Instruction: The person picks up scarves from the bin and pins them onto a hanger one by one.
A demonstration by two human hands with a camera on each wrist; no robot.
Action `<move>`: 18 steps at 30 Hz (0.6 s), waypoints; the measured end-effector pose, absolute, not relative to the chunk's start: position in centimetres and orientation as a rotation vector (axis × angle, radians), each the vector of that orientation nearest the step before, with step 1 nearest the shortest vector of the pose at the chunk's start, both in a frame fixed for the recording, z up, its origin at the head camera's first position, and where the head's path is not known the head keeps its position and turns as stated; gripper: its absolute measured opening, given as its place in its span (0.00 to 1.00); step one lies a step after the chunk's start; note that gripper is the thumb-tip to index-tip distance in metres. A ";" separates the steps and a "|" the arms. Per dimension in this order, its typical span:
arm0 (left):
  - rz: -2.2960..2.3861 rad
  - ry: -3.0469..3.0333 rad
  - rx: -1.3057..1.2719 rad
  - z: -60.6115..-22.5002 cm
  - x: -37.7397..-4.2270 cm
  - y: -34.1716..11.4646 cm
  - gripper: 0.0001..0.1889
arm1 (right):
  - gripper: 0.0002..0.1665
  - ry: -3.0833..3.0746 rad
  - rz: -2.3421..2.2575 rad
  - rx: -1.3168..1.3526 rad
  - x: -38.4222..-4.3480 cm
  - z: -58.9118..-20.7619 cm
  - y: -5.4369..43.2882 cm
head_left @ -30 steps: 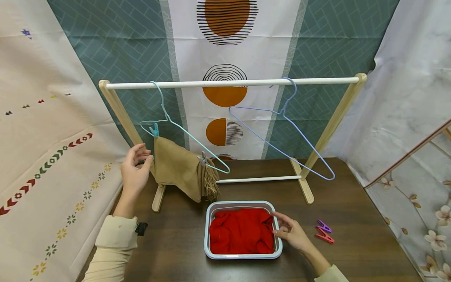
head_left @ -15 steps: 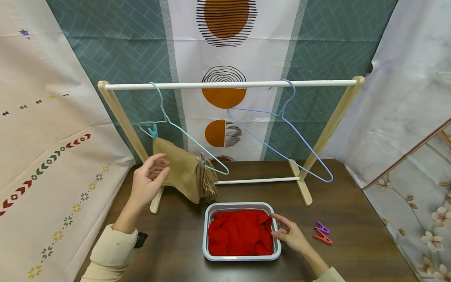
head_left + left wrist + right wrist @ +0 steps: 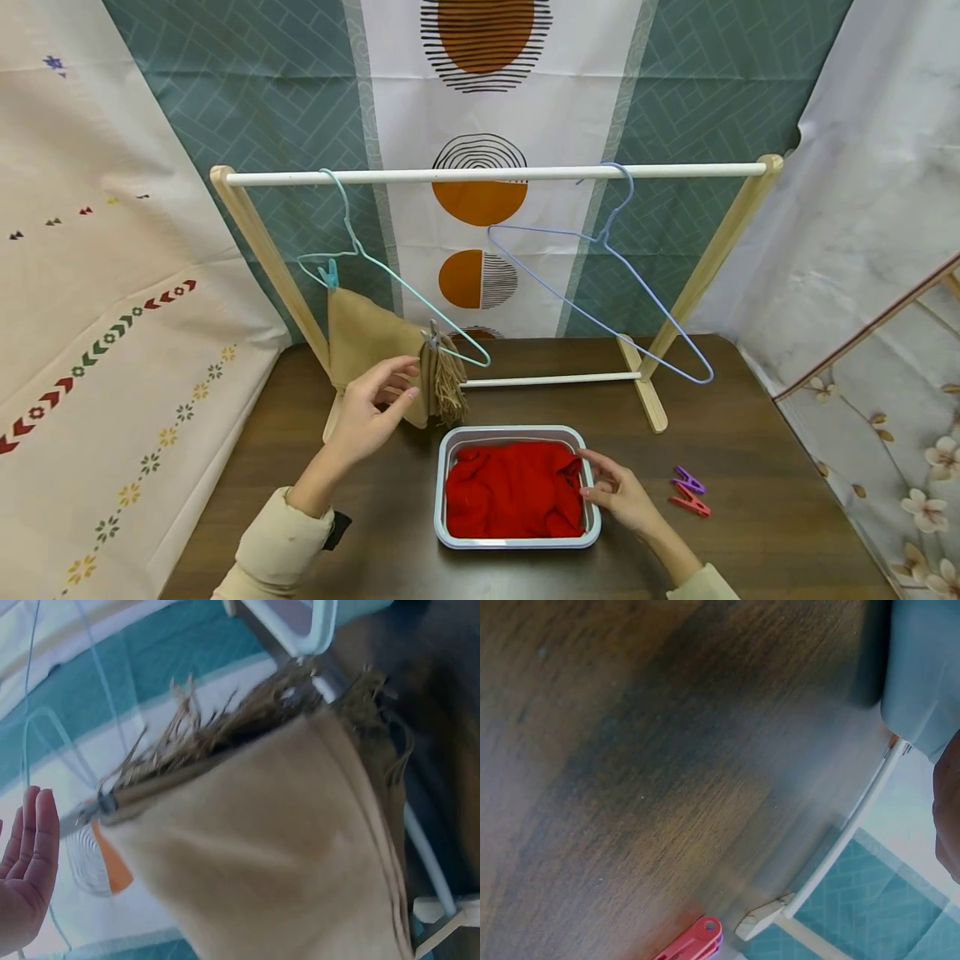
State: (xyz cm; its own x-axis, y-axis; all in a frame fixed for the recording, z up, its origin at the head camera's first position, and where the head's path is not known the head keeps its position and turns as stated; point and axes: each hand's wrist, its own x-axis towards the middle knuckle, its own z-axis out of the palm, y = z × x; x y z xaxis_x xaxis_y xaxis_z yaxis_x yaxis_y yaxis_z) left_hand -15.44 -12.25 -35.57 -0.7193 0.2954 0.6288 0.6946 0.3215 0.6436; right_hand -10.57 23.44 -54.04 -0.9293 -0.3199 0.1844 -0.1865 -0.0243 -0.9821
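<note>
My left hand (image 3: pixel 378 408) is raised in front of a tan fringed cloth (image 3: pixel 367 333), fingers loosely bent and holding nothing. The folded cloth hangs from a mint-green wire hanger (image 3: pixel 397 279), held by a turquoise clothespin (image 3: pixel 332 273) and a grey clothespin (image 3: pixel 432 335). In the left wrist view the left hand (image 3: pixel 30 877) shows beside the cloth's clipped corner. My right hand (image 3: pixel 622 500) rests at the right rim of a pale blue-grey basin (image 3: pixel 517 544), fingertips and thumb against the edge. A red garment (image 3: pixel 513 492) lies crumpled inside the basin.
A rack with a white rod (image 3: pixel 480 174) and wooden legs stands behind. An unused blue hanger (image 3: pixel 600 321) hangs at its right. A purple clothespin (image 3: pixel 688 479) and a red clothespin (image 3: pixel 690 501) lie on the dark wooden table (image 3: pixel 757 533), right of the basin.
My left hand has moved right and downward, from the rack's left post to the front of the tan cloth. The right hand has stayed at the basin's rim.
</note>
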 end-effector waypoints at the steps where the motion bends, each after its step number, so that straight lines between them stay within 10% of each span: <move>1: -1.362 -2.198 -0.899 -35.8 -15.4 -12.0 0.18 | 0.31 2.130 -2.106 -0.551 -10.6 -54.1 23.4; 18: -1.458 -2.377 -1.100 -41.0 -15.0 -9.0 0.18 | 0.31 2.141 -2.090 -0.546 -10.6 -54.2 23.4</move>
